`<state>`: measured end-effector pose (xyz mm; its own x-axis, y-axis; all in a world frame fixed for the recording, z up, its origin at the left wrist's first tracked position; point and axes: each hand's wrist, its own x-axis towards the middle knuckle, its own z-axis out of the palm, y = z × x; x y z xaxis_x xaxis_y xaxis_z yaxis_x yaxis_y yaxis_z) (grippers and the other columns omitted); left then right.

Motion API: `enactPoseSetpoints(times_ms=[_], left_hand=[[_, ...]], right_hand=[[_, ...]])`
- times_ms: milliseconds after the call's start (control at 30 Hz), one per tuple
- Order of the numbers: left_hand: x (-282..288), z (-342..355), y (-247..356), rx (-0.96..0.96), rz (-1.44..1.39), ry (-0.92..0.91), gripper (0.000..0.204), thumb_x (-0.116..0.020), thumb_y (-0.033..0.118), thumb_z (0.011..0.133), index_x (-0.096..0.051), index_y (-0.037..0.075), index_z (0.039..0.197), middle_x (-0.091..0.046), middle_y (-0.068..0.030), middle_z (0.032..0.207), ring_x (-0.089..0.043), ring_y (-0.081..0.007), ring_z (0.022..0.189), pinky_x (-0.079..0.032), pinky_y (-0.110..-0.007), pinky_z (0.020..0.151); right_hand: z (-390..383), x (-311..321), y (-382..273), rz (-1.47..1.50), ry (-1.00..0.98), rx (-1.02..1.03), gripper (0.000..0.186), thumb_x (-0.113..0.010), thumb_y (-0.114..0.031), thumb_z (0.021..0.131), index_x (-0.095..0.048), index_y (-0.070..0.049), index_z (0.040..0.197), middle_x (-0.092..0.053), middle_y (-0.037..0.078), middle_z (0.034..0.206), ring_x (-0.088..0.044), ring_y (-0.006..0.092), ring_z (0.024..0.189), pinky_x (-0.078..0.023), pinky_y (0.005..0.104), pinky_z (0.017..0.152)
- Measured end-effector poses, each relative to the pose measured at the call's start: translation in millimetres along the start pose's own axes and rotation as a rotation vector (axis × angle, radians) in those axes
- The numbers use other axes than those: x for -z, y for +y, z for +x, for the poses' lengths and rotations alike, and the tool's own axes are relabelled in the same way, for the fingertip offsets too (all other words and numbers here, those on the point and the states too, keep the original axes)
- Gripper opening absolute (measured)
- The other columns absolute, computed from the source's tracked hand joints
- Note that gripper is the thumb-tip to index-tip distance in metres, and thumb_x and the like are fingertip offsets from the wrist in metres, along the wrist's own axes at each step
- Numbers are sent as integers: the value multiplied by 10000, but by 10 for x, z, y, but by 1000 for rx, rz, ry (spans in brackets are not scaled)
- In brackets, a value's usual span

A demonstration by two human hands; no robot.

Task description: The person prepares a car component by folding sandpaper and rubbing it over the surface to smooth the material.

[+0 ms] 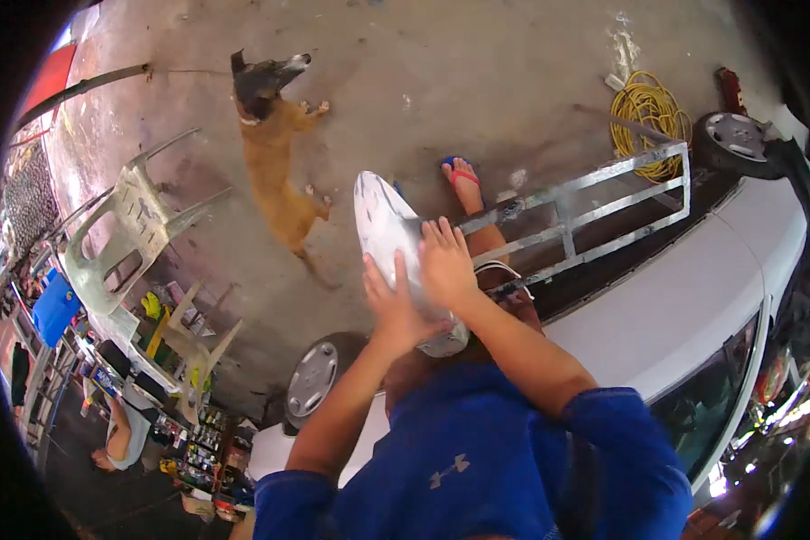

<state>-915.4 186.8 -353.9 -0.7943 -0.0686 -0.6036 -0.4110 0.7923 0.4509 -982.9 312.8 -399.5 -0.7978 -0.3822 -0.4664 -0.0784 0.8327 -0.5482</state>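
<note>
An elongated white panel (378, 216) with grey streaks and a rounded tip lies lengthwise before me, beside a silver rectangular metal frame (570, 219). My left hand (394, 306) rests on the panel's lower left part, fingers spread. My right hand (447, 265) lies over its right side, fingers stretched out flat. The panel's underside and what supports it are hidden. My foot in a flip-flop (466, 186) shows beyond the panel, on the concrete floor.
A dog (279, 171) lies ahead-left. Plastic chairs (126, 234), cluttered supplies (207, 441) and another person (126, 432) are at left. A white car (657, 297) runs behind me to the right, near a coiled yellow hose (648, 121).
</note>
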Motion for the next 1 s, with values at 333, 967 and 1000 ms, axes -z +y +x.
enactPoseSetpoints(times_ms=[333, 967, 1000], left_hand=[[3, -3, 17, 5, -14, -21, 1560, -994, 512, 488, -43, 129, 1664, 142, -431, 1614, -52, -658, 1482, -207, -705, 1172], [-1, 21, -62, 74, -59, -89, 1635, -1011, 546, 433, -12, 160, 1669, 198, -400, 1618, -31, -664, 1479, -215, -684, 1183], [12, 1, -100, 78, -64, -109, 1639, -1012, 544, 432, -10, 150, 1668, 209, -397, 1617, -23, -660, 1482, -208, -680, 1188]], right_hand=[[22, -27, -5, 27, -82, -87, 452, -461, -205, 1052, -523, 51, 1419, -537, 218, 1494, -368, 401, 1493, -245, 569, 1228], [-147, -60, 158, 51, -65, -17, 428, -447, -220, 1062, -575, 47, 1370, -566, 206, 1465, -403, 388, 1475, -296, 574, 1202], [-269, -23, 141, 52, -113, 39, 450, -451, -226, 1061, -556, 59, 1393, -561, 213, 1473, -393, 384, 1481, -288, 560, 1209]])
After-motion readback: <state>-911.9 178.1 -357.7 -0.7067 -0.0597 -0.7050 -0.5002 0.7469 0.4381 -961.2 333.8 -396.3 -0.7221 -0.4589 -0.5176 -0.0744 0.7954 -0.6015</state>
